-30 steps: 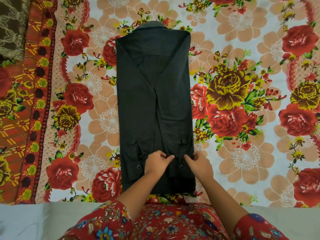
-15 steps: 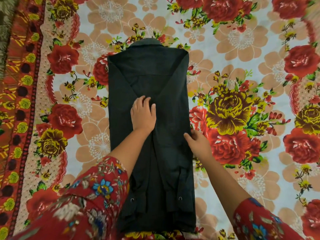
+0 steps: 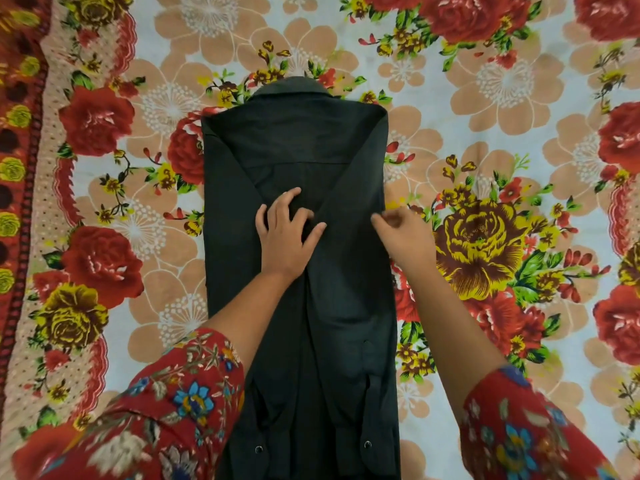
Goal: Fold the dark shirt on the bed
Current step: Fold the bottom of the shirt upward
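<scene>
The dark shirt [image 3: 294, 150] lies face down on the bed as a long narrow strip, collar at the far end. Both sleeves are folded in and run down its back, with the cuffs near me. My left hand [image 3: 287, 233] rests on the middle of the shirt, fingers spread and slightly curled into the fabric where the sleeves meet. My right hand [image 3: 401, 233] is at the shirt's right edge at the same height, its fingers pinched on that edge.
The bed is covered by a floral sheet [image 3: 485, 133] with big red, yellow and peach flowers. A red patterned border [image 3: 20, 168] runs down the left side. My red floral sleeves fill the lower corners.
My hands moved up from the cuffs to the shirt's middle. The left hand went from lying flat to curling into the fabric. The right hand closed on the right edge. The view moved closer.
</scene>
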